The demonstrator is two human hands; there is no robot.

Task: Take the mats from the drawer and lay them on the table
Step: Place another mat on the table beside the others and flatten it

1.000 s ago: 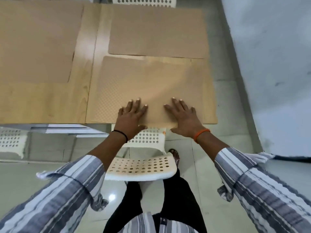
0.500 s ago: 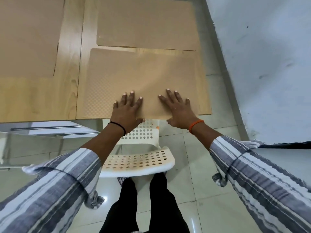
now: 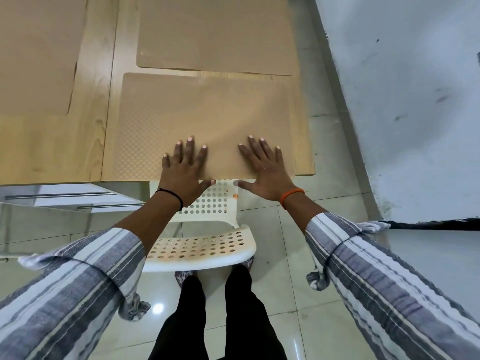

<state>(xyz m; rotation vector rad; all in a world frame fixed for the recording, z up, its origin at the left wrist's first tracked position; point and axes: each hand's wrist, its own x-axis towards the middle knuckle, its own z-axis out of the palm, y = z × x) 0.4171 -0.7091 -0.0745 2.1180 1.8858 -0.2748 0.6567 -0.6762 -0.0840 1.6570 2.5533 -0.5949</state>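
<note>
Three tan mats lie on the wooden table (image 3: 85,141): one at the left (image 3: 36,53), one at the far right corner (image 3: 215,35), one at the near right corner (image 3: 202,120). Left hand (image 3: 184,175) and right hand (image 3: 267,172), fingers spread flat, press the near mat's front edge. One white perforated chair (image 3: 202,248) stands below.

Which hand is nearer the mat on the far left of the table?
Left. The left hand lies on the near mat, closer to the far-left mat; the right hand lies further right.
</note>
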